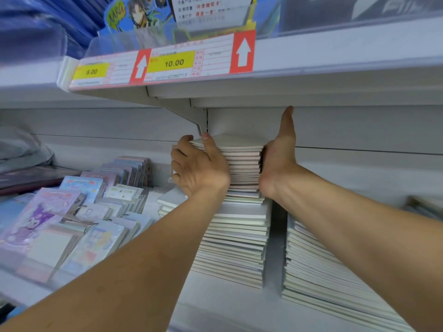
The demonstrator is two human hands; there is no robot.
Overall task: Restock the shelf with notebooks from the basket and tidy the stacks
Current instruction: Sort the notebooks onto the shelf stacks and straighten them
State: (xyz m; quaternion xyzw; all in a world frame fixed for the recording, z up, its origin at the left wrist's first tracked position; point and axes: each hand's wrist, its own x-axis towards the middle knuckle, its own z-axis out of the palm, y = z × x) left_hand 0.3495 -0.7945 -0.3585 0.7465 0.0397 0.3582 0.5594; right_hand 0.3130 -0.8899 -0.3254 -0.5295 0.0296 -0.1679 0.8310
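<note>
White paper notebooks, the upper batch (242, 164) atop the tall shelf stack (236, 240), sit squeezed between both hands: left hand (200, 167) fingers curled round its left edge, right hand (278, 161) pressing its right edge, thumb raised.

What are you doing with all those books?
A person is tidying notebooks on a shop shelf. Both hands squeeze the upper part of a tall stack from its two sides: the left hand curls round the left edge, and the right hand presses flat on the right edge with the thumb pointing up. A second stack sits to the right, and cartoon notepads lie to the left. No basket is in view.
</note>
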